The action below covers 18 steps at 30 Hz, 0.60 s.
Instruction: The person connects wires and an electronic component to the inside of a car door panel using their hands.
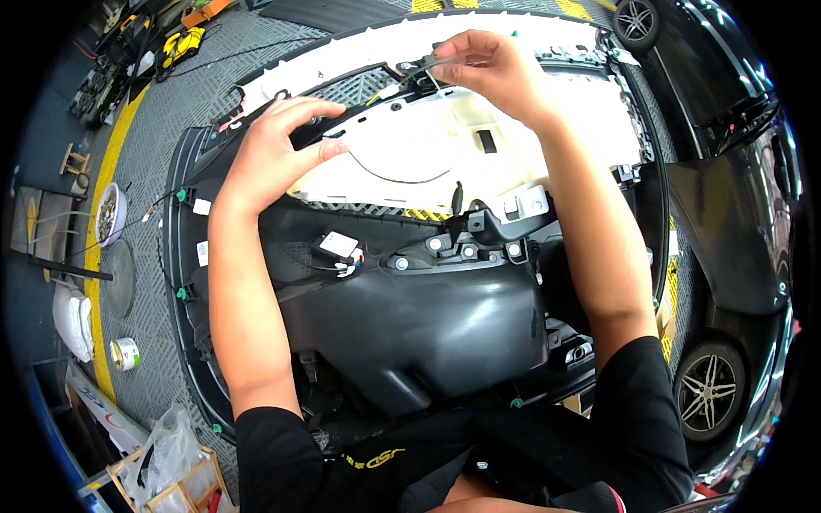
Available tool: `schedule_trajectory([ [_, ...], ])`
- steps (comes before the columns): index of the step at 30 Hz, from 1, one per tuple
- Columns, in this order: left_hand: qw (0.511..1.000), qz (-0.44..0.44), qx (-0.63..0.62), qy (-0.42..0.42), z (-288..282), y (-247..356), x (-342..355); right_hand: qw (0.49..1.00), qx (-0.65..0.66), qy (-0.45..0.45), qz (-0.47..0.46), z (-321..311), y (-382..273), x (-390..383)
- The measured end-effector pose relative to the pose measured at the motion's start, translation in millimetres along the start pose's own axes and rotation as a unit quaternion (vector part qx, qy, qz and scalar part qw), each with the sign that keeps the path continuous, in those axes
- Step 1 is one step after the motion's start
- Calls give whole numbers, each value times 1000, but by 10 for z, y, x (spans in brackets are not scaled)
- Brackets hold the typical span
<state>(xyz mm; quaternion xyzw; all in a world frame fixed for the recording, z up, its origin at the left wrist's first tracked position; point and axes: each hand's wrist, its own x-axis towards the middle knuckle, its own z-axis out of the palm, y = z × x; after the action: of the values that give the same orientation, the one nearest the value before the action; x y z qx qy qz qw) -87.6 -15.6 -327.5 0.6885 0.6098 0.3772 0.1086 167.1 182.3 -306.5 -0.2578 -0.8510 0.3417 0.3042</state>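
A car door trim panel (428,321) lies with its black inner side up in front of me. Its upper part is a cream-coloured plastic piece (402,175) with a round outline. My left hand (278,150) is at the cream piece's left edge, thumb and forefinger spread apart with nothing between them. Over the panel's far edge, my right hand (496,73) has its fingertips pinched together beside a small black bracket (419,64). What sits in that pinch is too small to tell. A yellow-and-white cable piece (382,95) lies between both hands.
A white connector box (339,245) with wires is on the panel. Green clips (181,196) line its rim. A dark car (727,256) stands close on the right. At left are a bowl of small parts (110,214), a tin (125,354) and a wooden crate (171,483).
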Motion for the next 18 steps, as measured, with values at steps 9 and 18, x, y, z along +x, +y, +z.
schedule_trajectory([
  [9,990,-37,87,101,-114,-278,-9,995,-50,-87,23,51,-22,-55],
  [18,890,-153,382,195,-229,-494,-112,947,-254,-45,-190,328,-94,-105],
])
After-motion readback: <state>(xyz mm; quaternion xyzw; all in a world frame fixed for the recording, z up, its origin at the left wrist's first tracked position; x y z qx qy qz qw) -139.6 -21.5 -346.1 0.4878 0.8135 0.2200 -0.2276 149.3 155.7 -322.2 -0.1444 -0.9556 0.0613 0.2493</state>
